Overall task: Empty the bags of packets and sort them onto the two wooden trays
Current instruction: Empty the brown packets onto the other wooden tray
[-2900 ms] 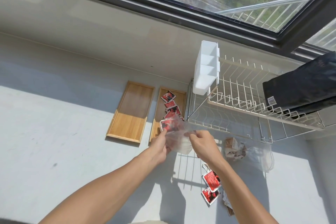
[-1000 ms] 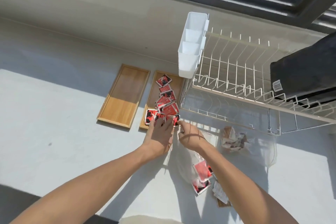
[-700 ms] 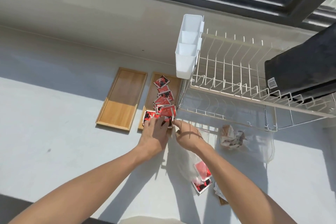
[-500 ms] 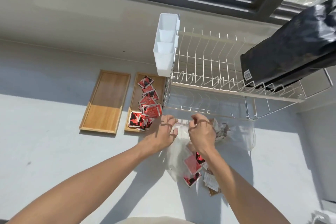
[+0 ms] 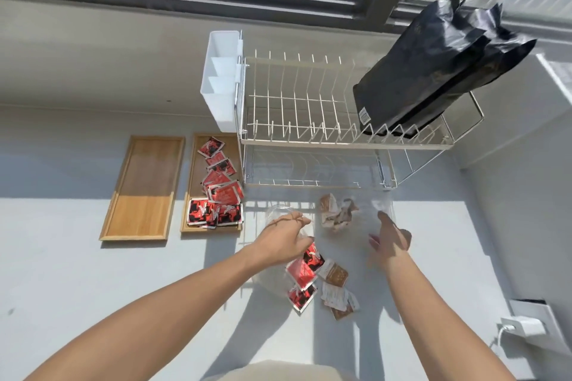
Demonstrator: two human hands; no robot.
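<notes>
Resting on the white counter, two wooden trays sit left of the wire dish rack: the tray next to the rack carries a pile of red packets; the farther tray is bare. Left hand, fingers loosely curled, lies on a clear bag in front of the rack, loose red packets and brown packets beside it. Right hand hangs open, palm down, gripping nothing, just beside a second clear bag of brown packets at the rack's foot.

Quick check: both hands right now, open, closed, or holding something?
Left hand: fingers curled over the clear bag; grip cannot be told.
Right hand: open, holding nothing.
</notes>
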